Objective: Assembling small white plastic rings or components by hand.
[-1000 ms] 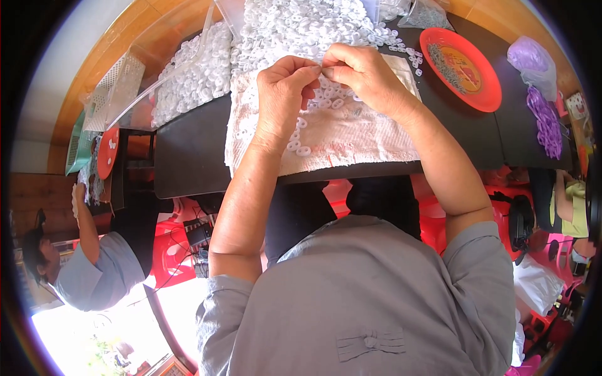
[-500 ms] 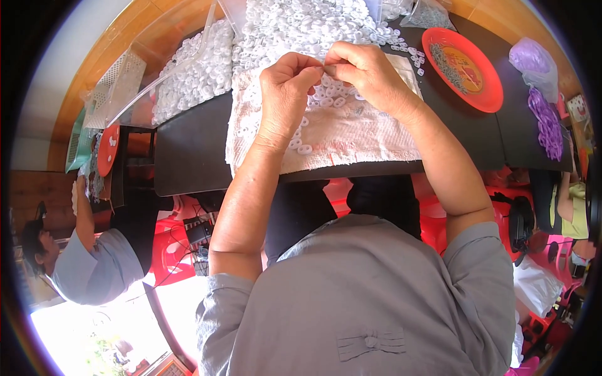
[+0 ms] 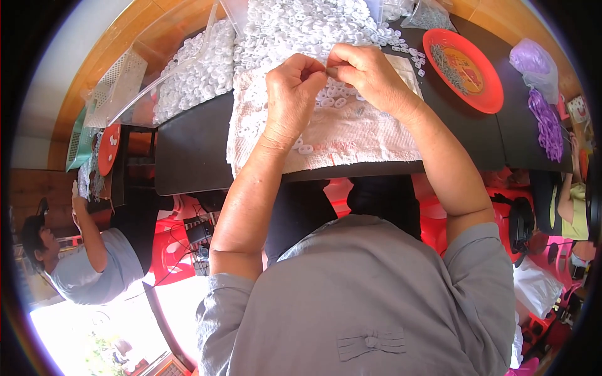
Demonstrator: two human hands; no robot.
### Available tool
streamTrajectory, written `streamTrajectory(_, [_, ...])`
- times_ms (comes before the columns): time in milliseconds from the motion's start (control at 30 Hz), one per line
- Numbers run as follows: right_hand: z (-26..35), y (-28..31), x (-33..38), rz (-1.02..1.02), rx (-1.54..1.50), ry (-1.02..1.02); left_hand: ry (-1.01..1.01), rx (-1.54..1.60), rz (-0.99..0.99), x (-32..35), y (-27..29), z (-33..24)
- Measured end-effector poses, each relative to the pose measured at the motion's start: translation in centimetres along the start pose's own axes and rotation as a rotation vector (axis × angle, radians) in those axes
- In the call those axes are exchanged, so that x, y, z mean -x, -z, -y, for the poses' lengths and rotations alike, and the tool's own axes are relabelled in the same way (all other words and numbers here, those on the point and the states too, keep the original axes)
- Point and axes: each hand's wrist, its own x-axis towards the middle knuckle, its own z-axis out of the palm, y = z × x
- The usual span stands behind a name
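My left hand point(image 3: 293, 91) and my right hand point(image 3: 371, 76) meet fingertip to fingertip above a pale cloth point(image 3: 370, 135). Both are closed in a pinch; whatever sits between the fingertips is too small to make out. Under and just beyond them lie small white oval plastic pieces with holes point(image 3: 329, 95), some loose on the cloth. A large heap of the same white pieces point(image 3: 307, 28) rises behind my hands. A few strays point(image 3: 305, 149) rest near the cloth's front, beside my left forearm.
A clear bin of white pieces point(image 3: 194, 75) stands left. On the dark table point(image 3: 194, 147), an orange-red plate point(image 3: 486, 94) holds small grey metal parts point(image 3: 446, 66). Purple plastic pieces point(image 3: 545, 125) and a bag point(image 3: 533, 66) lie far right. Another person point(image 3: 94, 263) works at left.
My left hand has shifted slightly right and turned a little, its fingertips still at those of my right hand. The person at left has moved an arm.
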Motion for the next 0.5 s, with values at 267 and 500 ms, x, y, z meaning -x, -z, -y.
streamTrajectory(267, [-0.3,-0.16,-0.03,-0.015,0.065,0.067,-0.007,-0.004,0.014,-0.13,0.07,0.27])
streamTrajectory(500, [-0.17,-0.13,-0.05,-0.004,0.068,0.067,-0.008,-0.016,0.017,-0.12,0.14,0.28])
